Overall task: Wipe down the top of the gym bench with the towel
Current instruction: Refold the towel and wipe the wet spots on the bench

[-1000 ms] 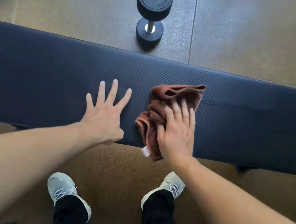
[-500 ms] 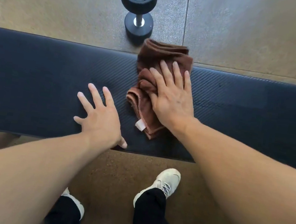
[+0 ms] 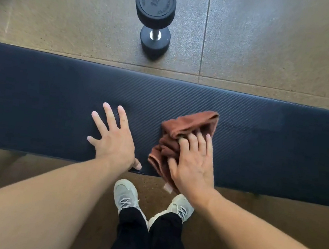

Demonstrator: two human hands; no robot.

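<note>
A long dark ribbed gym bench (image 3: 261,141) runs across the view from left to right. A crumpled rust-brown towel (image 3: 182,126) lies on its near half, with a white tag hanging over the front edge. My right hand (image 3: 193,163) presses flat on the towel, fingers straight over the cloth. My left hand (image 3: 113,138) rests flat on the bare bench pad just left of the towel, fingers spread, thumb at the front edge.
A black dumbbell (image 3: 155,16) stands on end on the speckled rubber floor beyond the bench. My two feet in grey shoes (image 3: 127,194) stand on the floor just in front of the bench.
My right hand has dragged the towel back from the far edge of the bench to the near edge. My left hand has stayed pressed on the pad.
</note>
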